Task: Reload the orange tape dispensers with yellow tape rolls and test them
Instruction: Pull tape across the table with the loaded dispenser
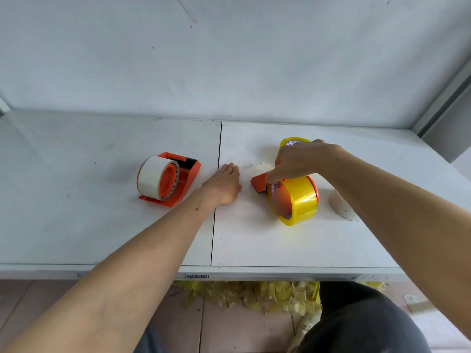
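Plain workroom; barcoded white table (254,245); tape scraps (254,294) littering tiled floor (229,327).

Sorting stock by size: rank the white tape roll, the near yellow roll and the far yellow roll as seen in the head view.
1. near yellow roll and white tape roll: look alike, unranked.
2. far yellow roll: smallest-looking, but mostly hidden behind the right hand and farther away.

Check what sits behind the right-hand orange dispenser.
A second yellow tape roll stands behind the dispenser that already carries a yellow roll. The right hand covers most of it, so its lower part is unseen.

One dispenser (169,178) sits left on the table (102,225), the other dispenser (293,194) right.
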{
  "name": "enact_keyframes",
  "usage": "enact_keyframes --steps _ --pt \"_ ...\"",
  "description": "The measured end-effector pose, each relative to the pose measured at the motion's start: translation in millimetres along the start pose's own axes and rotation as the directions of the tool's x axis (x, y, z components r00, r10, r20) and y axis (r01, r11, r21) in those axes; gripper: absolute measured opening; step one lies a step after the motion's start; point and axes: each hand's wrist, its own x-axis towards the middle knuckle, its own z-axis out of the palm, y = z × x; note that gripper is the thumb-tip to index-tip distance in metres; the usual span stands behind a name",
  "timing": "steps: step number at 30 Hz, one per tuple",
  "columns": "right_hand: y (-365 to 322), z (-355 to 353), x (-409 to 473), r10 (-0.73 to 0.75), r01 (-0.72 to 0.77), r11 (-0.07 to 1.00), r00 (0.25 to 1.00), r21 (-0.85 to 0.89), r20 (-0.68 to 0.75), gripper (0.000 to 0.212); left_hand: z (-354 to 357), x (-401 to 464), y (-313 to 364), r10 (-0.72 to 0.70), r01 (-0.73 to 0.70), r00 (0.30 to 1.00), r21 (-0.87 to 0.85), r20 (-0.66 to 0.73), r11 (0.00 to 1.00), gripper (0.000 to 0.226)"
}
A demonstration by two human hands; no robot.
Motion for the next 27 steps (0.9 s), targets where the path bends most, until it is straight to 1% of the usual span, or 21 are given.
enact_keyframes --steps 3,5,8,10,12,15,17,20,21,22,24,27 --pt "1.1 -2.1 -2.9 0.024 -0.024 1.000 0.999 0.002 0.023 0.053 0.8 -3.2 0.7 0.004 -0.004 1.000 0.001 -0.004 1.000 0.062" --pt "0.9 -2.6 -4.5 0.017 -0.016 1.000 0.999 -0.009 0.027 0.051 1.5 -4.4 0.1 0.006 -0.007 1.000 -0.009 -0.016 1.000 0.060" --pt "1.5 -7.9 -2.2 -0.008 0.007 1.000 1.000 -0.010 -0.012 0.064 3.7 -5.6 0.9 0.006 -0.009 0.998 -0.037 -0.056 0.999 0.059" --pt "1.5 -12.0 0.3 -0.017 0.017 1.000 0.998 -0.007 -0.062 0.065 5.1 -6.5 0.9 0.002 -0.009 0.996 -0.080 -0.089 0.997 0.058" --pt "2.7 -14.2 2.0 -0.026 0.029 0.999 0.996 0.030 -0.083 0.059 5.7 -8.0 -0.1 -0.004 -0.010 0.994 -0.128 -0.106 0.992 0.058" --pt "4.4 -14.0 0.8 -0.035 0.038 0.991 0.999 0.131 -0.027 0.052 6.6 -10.4 -1.7 -0.001 -0.017 0.993 -0.158 -0.117 0.987 0.058" --pt "4.6 -8.3 0.8 -0.041 0.039 0.990 0.999 0.134 0.006 0.058 9.0 -11.6 -1.3 0.007 -0.027 0.992 -0.159 -0.127 0.987 0.058" --pt "5.7 2.1 -1.5 0.014 -0.023 0.990 0.998 0.143 0.064 0.083 13.1 -13.2 0.8 0.012 -0.036 0.988 -0.155 -0.151 0.987 0.058" --pt "7.1 6.0 -1.7 0.020 -0.034 0.987 0.996 0.155 0.088 0.087 14.1 -14.2 1.4 0.009 -0.034 0.987 -0.158 -0.159 0.987 0.058" --pt "7.9 8.8 -3.2 0.017 -0.033 0.986 0.995 0.165 0.097 0.086 15.2 -15.3 1.9 0.004 -0.032 0.986 -0.165 -0.167 0.986 0.058" --pt "8.9 11.4 -2.7 0.012 -0.024 0.980 0.998 0.197 0.062 0.080 16.9 -18.5 3.7 -0.004 -0.032 0.982 -0.187 -0.187 0.982 0.057" --pt "7.2 10.5 0.5 0.074 -0.058 0.941 0.997 0.333 -0.034 0.067 18.5 -24.9 6.8 -0.017 -0.039 0.975 -0.244 -0.223 0.969 0.056"
